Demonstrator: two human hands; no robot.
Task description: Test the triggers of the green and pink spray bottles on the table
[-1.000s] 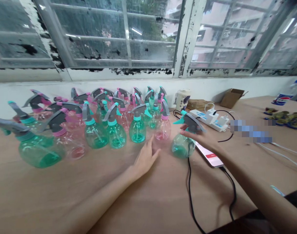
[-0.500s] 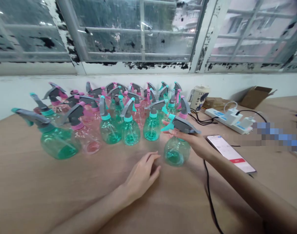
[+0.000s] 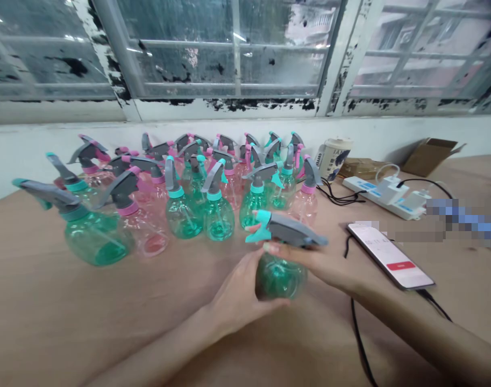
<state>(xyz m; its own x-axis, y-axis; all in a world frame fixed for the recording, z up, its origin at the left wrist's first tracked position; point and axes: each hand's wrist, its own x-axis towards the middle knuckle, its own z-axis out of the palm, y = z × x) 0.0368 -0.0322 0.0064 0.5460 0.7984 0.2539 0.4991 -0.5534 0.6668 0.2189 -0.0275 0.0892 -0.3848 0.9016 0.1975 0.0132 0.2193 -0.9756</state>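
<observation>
A green spray bottle with a grey and turquoise trigger head stands between my two hands, close to me. My right hand is closed around its neck, just under the spray head, with fingertips showing on the far side. Against the left side of its body, my left hand curves with thumb and fingers around the bottle. Behind it, a green spray bottle and a pink spray bottle are the nearest of a large group. At the group's left front is another green spray bottle.
A phone with a lit screen lies to the right, its cable running toward me. Farther back are a white power strip with plugs, a paper cup and an open cardboard box. A windowed wall borders the table's far edge.
The right hand has brought the green spray bottle nearer to me and slightly left. My left hand, earlier apart from it, has come up and closed around its body.
</observation>
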